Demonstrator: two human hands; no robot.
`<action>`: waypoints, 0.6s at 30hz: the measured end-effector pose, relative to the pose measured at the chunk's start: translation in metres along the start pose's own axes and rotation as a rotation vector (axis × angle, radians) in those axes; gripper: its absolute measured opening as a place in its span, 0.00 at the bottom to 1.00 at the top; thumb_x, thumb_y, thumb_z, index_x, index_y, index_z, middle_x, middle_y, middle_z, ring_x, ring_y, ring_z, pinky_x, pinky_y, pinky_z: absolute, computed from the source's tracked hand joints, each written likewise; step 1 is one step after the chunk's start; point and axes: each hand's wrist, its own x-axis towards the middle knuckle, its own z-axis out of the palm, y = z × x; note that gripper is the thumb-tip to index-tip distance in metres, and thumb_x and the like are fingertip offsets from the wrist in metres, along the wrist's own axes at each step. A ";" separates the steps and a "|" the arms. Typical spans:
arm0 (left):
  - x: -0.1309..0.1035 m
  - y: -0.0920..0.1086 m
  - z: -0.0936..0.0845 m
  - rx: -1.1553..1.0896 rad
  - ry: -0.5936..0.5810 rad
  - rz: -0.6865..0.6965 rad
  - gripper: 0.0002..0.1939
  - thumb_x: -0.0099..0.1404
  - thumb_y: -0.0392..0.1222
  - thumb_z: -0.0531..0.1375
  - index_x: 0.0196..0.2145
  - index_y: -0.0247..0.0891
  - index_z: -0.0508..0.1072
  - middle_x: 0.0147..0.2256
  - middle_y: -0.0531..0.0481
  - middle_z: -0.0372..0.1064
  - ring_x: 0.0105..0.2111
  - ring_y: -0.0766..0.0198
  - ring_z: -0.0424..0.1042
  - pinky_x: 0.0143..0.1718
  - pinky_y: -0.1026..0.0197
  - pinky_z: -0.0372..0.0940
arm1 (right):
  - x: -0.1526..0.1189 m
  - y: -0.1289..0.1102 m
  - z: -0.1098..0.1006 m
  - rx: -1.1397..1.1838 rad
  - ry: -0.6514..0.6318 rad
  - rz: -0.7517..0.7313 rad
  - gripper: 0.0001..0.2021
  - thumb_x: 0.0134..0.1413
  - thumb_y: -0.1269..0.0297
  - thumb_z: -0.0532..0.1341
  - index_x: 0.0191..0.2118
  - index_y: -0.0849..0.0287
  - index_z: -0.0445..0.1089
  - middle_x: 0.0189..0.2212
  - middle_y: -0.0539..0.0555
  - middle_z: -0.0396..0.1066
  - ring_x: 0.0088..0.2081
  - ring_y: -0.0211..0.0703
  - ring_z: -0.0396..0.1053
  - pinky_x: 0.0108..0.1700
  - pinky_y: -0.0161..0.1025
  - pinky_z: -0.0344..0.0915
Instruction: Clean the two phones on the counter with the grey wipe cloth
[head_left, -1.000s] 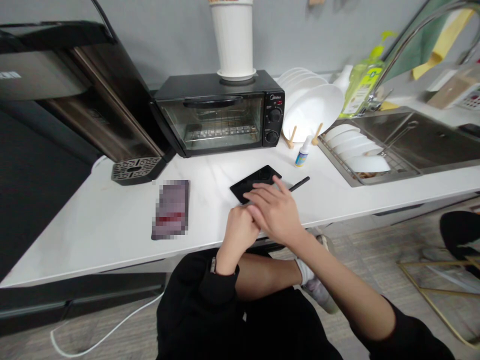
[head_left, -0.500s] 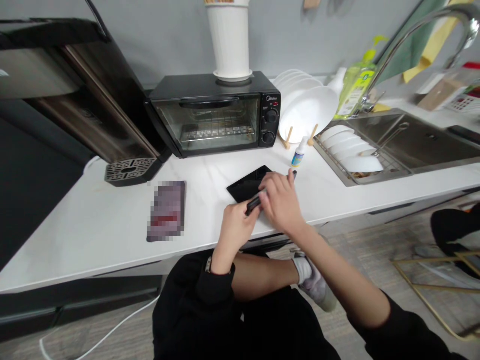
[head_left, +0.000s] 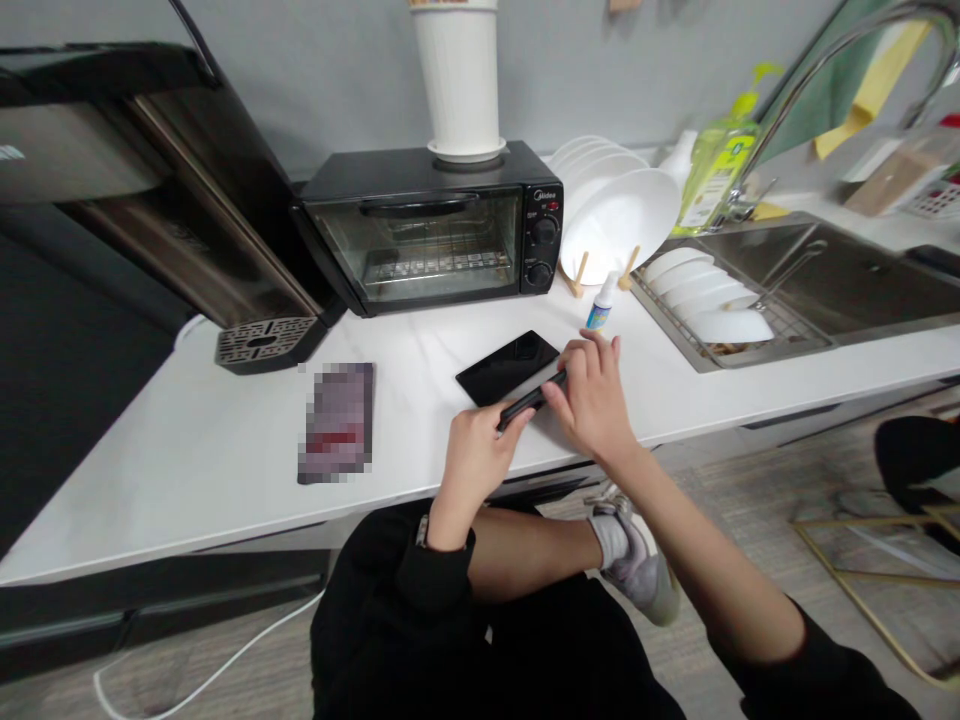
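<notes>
A slim black object, seen almost edge-on and shaped like a phone case, is held between both hands just above the counter. My left hand closes on its left end with the thumb along the near side. At its right end, my right hand grips it between thumb and fingers. Just beyond the hands, a glossy black phone lies flat on the counter. Behind my right hand stands a small spray bottle with a white top and blue label.
On the white counter a pixelated flat item lies to the left. Behind are a toaster oven, a drinks machine, and upright white plates. To the right, bowls sit in the sink.
My right hand has shifted slightly right along the black object, exposing more of it and of the phone behind. My left hand keeps its grip.
</notes>
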 end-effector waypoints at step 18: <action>0.000 -0.008 0.000 0.096 -0.027 0.033 0.08 0.67 0.35 0.62 0.29 0.37 0.79 0.25 0.50 0.74 0.25 0.63 0.68 0.29 0.62 0.60 | -0.025 -0.056 -0.003 0.204 -0.129 -0.196 0.40 0.69 0.37 0.50 0.69 0.69 0.57 0.66 0.71 0.65 0.74 0.63 0.50 0.75 0.63 0.46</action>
